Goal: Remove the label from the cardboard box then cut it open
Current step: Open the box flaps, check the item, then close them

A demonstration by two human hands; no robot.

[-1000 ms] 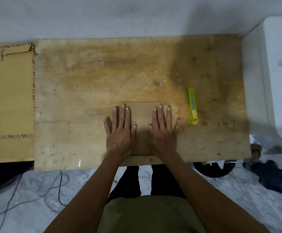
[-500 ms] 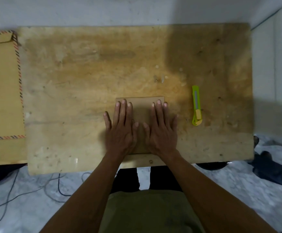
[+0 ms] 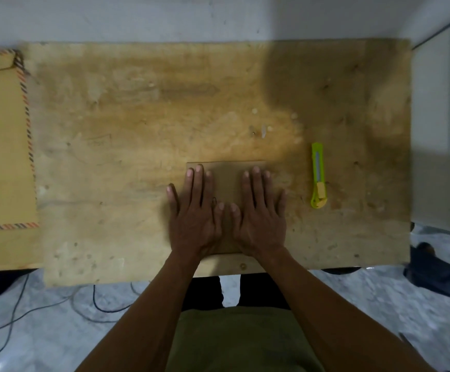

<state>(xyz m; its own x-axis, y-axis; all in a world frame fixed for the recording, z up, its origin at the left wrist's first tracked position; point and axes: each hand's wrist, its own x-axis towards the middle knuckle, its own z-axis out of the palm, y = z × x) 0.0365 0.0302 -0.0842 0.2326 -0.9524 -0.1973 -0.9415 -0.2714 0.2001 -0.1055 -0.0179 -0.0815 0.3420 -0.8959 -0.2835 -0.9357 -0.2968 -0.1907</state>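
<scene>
A flat brown cardboard box (image 3: 227,178) lies near the front edge of the wooden table (image 3: 138,116). My left hand (image 3: 195,213) rests palm down on its left part, fingers spread. My right hand (image 3: 260,213) lies flat on its right part, fingers spread too. Neither hand holds anything. A lime-green box cutter (image 3: 318,175) lies on the table to the right of my right hand, lengthwise away from me. No label shows on the visible strip of the box; the hands hide most of its top.
A large tan envelope with a striped border (image 3: 1,146) lies at the left beside the table. A white appliance (image 3: 443,135) stands at the right. Cables (image 3: 30,304) run over the marble floor below the table's front edge.
The camera view has shifted slightly. Both hands stay flat on the box; the thumbs have drawn a little closer together. The cutter has not moved.
</scene>
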